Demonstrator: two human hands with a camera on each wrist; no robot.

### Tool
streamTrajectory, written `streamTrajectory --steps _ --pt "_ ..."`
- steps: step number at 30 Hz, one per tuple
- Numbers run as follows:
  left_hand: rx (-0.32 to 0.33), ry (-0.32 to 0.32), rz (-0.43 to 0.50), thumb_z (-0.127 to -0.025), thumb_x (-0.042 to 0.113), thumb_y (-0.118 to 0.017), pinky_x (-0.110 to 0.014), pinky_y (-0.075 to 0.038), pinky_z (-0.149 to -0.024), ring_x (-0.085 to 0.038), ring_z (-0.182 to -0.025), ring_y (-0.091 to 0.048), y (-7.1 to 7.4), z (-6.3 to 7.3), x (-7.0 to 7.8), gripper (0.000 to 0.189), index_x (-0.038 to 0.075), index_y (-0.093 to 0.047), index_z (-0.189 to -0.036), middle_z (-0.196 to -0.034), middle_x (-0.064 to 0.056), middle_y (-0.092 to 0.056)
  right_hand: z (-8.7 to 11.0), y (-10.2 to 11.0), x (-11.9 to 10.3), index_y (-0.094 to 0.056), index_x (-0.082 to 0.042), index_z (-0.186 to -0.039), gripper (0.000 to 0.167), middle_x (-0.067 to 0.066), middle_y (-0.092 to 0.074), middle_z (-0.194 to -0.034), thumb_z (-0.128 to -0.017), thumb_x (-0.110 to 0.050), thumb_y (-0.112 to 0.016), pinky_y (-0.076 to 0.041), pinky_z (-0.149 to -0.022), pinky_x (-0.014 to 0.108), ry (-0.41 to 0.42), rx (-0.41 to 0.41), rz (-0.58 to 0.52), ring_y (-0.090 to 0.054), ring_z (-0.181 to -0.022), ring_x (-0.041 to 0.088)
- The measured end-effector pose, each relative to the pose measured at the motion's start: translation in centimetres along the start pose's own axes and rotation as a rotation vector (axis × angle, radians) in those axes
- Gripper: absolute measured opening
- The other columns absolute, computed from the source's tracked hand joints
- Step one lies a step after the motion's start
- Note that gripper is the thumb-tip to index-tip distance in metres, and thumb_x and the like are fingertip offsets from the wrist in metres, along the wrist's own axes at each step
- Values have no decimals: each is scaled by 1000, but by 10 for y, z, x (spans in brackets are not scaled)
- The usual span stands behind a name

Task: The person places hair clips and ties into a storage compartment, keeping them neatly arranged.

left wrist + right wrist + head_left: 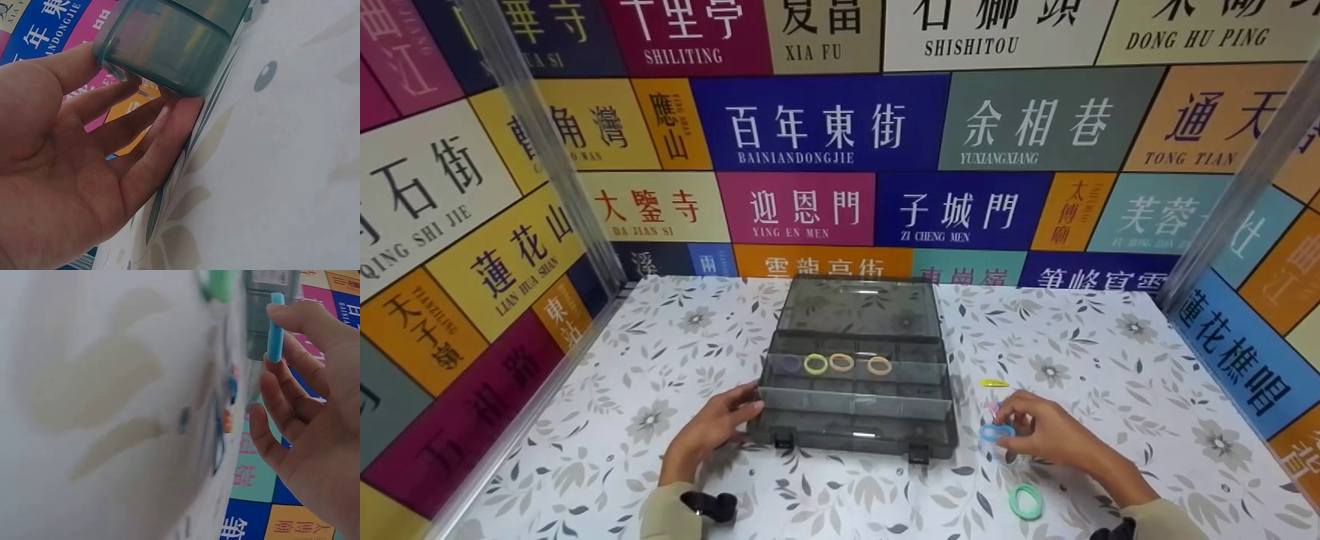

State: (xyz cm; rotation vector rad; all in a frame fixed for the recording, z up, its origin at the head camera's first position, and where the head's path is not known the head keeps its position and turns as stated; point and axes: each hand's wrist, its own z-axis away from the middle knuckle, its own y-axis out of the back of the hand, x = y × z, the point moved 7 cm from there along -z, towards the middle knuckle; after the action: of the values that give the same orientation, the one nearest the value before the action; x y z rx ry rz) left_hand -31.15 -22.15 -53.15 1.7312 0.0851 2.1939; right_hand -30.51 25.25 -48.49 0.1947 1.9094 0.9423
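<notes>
My left hand (714,421) holds the left side of a smoky-grey plastic storage box (877,445); in the left wrist view, the thumb touches the box's rim and the fingers lie against its side. Between thumb and fingertips of my right hand (1046,429), a light-blue hair tie (275,337) is pinched, raised off the table to the right of the box. Inside the box's middle row are a yellow hair tie (808,365), a peach hair tie (832,363), an orange hair tie (869,365) and a dim purple one (787,364).
The box's hinged lid (861,309) stands open at the back. A green hair tie (1014,502) lies at the front right. Farther back are a yellow clip (994,383) and a small pink item (994,409), partly hidden by the right hand. Sign-printed walls surround the patterned table (697,367).
</notes>
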Motion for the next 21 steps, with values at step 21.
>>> streamTrajectory --steps 21 --pt "-32 -46 6 -103 29 -58 -46 -60 -91 -46 -142 -40 -2 2 3 65 6 -31 -158 -159 -28 -33 -112 -3 -42 -73 -14 -97 14 8 -61 -118 -85 -18 -79 -48 -98 56 -115 31 114 -55 -116 36"
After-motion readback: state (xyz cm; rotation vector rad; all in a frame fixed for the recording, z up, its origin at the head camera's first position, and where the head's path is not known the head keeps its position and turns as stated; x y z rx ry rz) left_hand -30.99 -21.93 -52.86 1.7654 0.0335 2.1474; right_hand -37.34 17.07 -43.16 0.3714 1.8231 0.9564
